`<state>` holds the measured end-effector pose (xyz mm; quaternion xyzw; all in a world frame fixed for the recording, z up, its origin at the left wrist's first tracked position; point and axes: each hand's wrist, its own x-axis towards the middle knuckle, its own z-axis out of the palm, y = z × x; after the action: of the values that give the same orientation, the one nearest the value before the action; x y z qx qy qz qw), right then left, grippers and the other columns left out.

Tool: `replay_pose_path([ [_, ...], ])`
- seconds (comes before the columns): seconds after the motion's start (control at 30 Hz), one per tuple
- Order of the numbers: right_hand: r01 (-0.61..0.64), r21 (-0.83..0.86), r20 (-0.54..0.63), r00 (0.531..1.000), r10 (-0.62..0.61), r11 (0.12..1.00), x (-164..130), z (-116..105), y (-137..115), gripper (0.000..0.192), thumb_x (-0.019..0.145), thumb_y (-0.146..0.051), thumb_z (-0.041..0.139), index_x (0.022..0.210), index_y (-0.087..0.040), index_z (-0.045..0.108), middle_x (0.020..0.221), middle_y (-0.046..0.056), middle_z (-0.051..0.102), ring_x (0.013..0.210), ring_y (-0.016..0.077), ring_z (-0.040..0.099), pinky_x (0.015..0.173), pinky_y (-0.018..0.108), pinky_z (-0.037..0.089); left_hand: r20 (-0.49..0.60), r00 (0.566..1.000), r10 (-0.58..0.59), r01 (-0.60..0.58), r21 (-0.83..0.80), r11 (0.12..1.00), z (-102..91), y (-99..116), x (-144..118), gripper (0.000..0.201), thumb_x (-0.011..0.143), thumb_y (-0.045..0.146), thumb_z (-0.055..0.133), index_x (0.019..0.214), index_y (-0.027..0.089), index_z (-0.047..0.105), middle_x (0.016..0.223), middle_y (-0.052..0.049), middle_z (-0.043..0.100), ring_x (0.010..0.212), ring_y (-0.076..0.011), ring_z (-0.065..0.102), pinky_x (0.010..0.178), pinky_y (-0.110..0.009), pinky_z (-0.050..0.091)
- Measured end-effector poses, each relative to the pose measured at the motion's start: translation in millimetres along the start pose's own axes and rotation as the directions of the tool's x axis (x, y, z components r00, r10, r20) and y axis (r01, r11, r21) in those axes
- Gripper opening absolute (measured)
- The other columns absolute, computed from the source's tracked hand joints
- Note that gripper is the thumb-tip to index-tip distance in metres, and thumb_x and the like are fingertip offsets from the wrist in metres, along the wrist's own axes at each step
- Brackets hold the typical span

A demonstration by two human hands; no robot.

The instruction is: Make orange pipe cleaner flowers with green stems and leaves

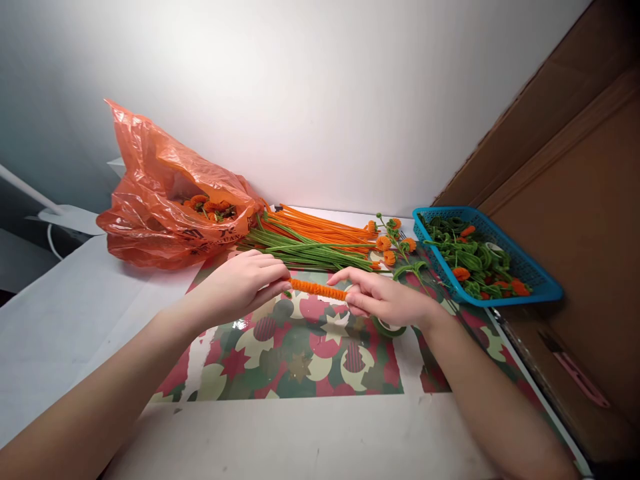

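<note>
A white tabletop [310, 440] is stretching out under everything, and a sheet of patterned wrapping paper in red, green and cream [300, 360] is lying flat across its middle. At the back left a crumpled orange plastic bag [160, 200] is slumping open, showing small orange and green pieces inside. Beside it a long bundle of straight orange and green fuzzy craft stems [315, 240] is lying across the paper's far edge. To the right a blue plastic mesh basket [530, 283] is sitting near the tabletop's edge, holding curled green and orange pieces. Above the paper, the left hand [240, 283] and the right hand [385, 300] are each pinching one end of a short, tightly coiled orange fuzzy stem [317, 289], which is hanging level between their closed fingertips.
</note>
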<state>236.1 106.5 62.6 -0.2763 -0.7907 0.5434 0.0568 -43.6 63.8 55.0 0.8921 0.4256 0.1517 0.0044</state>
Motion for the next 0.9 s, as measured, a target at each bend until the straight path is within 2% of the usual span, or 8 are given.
replay_pose_path([
  [0.1, -0.005, 0.187, 0.029, 1.0, -0.001, 0.982, 1.2, -2.3, 5.3, 0.028, 0.096, -0.022, 0.041, 0.124, -0.018, 0.046, 0.058, -0.009, 0.035, 0.057, 0.009, 0.041, 0.058, 0.021, 0.035, 0.002, 1.0, -0.01, 0.01, -0.026, 1.0, -0.4, 0.8, -1.3, 0.029, 0.095, 0.043, 0.046, 0.096, 0.02, 0.064, 0.081, -0.003, 0.069, 0.074, -0.0177, 0.06, 0.069, -0.029, 0.039],
  [0.2, -0.024, 0.322, 0.073, 0.997, 0.001, 0.946, 2.6, -4.8, 11.0, 0.028, 0.096, -0.029, 0.044, 0.12, -0.016, 0.047, 0.059, -0.009, 0.039, 0.053, 0.0072, 0.036, 0.052, 0.02, 0.03, -0.03, 0.999, -0.018, 0.016, -0.057, 0.998, 0.3, 2.8, -1.5, 0.031, 0.094, 0.043, 0.047, 0.108, 0.021, 0.064, 0.085, -0.003, 0.07, 0.075, -0.0172, 0.062, 0.069, -0.028, 0.041],
  [0.4, -0.205, 0.425, 0.29, 0.954, 0.082, 0.882, 7.8, -7.3, 22.7, 0.03, 0.093, -0.036, 0.049, 0.116, -0.015, 0.049, 0.059, -0.006, 0.053, 0.047, 0.0072, 0.044, 0.046, 0.021, 0.032, -0.099, 0.992, 0.073, -0.08, -0.073, 0.994, 5.8, 11.0, 1.9, 0.025, 0.098, 0.031, 0.044, 0.093, 0.02, 0.065, 0.074, -0.001, 0.068, 0.067, -0.0142, 0.059, 0.065, -0.026, 0.04],
  [0.5, -0.218, 0.455, 0.328, 0.942, 0.065, 0.863, 11.4, -4.2, 25.4, 0.034, 0.093, -0.042, 0.048, 0.112, -0.014, 0.052, 0.058, -0.005, 0.056, 0.042, 0.0069, 0.043, 0.044, 0.022, 0.031, -0.111, 0.989, 0.099, -0.106, -0.052, 0.993, 7.8, 16.0, 3.4, 0.023, 0.098, 0.03, 0.045, 0.092, 0.019, 0.064, 0.073, -0.001, 0.067, 0.065, -0.014, 0.058, 0.063, -0.026, 0.04],
  [0.6, -0.195, 0.43, 0.322, 0.945, 0.052, 0.882, 12.6, 0.7, 24.1, 0.041, 0.093, -0.051, 0.047, 0.109, -0.014, 0.056, 0.058, -0.006, 0.051, 0.045, 0.0061, 0.039, 0.044, 0.021, 0.028, -0.12, 0.981, 0.152, -0.156, -0.019, 0.988, 8.7, 21.2, 4.6, 0.022, 0.098, 0.029, 0.044, 0.093, 0.019, 0.064, 0.071, -0.001, 0.066, 0.064, -0.0139, 0.057, 0.063, -0.026, 0.039],
  [0.7, -0.201, 0.417, 0.273, 0.958, 0.089, 0.886, 11.7, 5.4, 19.7, 0.041, 0.088, -0.053, 0.055, 0.104, -0.016, 0.056, 0.061, -0.007, 0.044, 0.05, 0.0055, 0.035, 0.046, 0.02, 0.026, -0.123, 0.975, 0.183, -0.185, -0.006, 0.983, 10.8, 25.7, 5.1, 0.023, 0.099, 0.028, 0.043, 0.094, 0.018, 0.062, 0.07, -0.001, 0.065, 0.063, -0.0138, 0.057, 0.061, -0.026, 0.038],
  [0.77, -0.209, 0.435, 0.217, 0.968, 0.124, 0.876, 10.9, 8.0, 15.4, 0.041, 0.086, -0.055, 0.058, 0.104, -0.018, 0.054, 0.064, -0.007, 0.043, 0.052, 0.0052, 0.035, 0.047, 0.019, 0.026, -0.129, 0.975, 0.18, -0.183, -0.012, 0.983, 13.7, 27.8, 4.8, 0.023, 0.099, 0.027, 0.041, 0.093, 0.017, 0.061, 0.071, -0.001, 0.065, 0.063, -0.0138, 0.056, 0.06, -0.026, 0.038],
  [0.9, -0.217, 0.436, 0.054, 0.975, 0.215, 0.873, 10.6, 12.1, 6.4, 0.044, 0.085, -0.06, 0.055, 0.104, -0.02, 0.054, 0.074, -0.004, 0.05, 0.057, 0.0062, 0.044, 0.046, 0.017, 0.028, -0.133, 0.98, 0.147, -0.154, -0.044, 0.987, 19.4, 30.1, 3.0, 0.024, 0.1, 0.025, 0.039, 0.091, 0.017, 0.06, 0.071, -0.001, 0.064, 0.062, -0.0139, 0.055, 0.059, -0.027, 0.038],
])
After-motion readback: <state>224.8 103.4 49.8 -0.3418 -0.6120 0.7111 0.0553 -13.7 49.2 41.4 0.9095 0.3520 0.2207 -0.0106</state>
